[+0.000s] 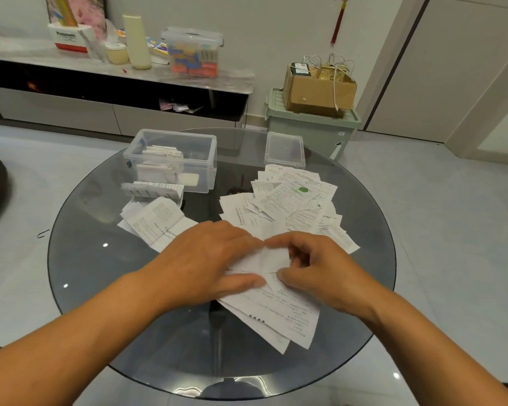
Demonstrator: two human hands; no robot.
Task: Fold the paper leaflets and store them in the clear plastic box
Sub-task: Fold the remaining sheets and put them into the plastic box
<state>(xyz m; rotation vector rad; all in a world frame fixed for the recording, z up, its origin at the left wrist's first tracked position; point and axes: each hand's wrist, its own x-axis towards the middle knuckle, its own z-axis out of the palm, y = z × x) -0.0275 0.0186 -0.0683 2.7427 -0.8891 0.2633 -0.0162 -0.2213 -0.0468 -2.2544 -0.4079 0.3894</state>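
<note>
The left hand [208, 259] lies flat with straight fingers, pressing down on a white paper leaflet [279, 306] near the front of the round dark glass tabletop [100, 273]. The right hand [314, 271] has its fingers curled and pinches a folded-up part of the same leaflet, right beside the left fingertips. More sheets lie under that leaflet and stick out toward the person. Just behind the hands, on the right, is a messy pile of open leaflets [294, 200]. On the left lies a small stack of partly folded leaflets [156, 221]. Behind that stack stands the clear plastic box [173, 159], open on top, with folded leaflets standing inside it. A row of folded leaflets [153, 190] sits just in front of the box. The box lid [285, 149] rests at the back right of the tabletop, apart from the box. Past the tabletop, a cardboard box [317, 89] sits on a green storage bin [311, 127] on the floor.
</note>
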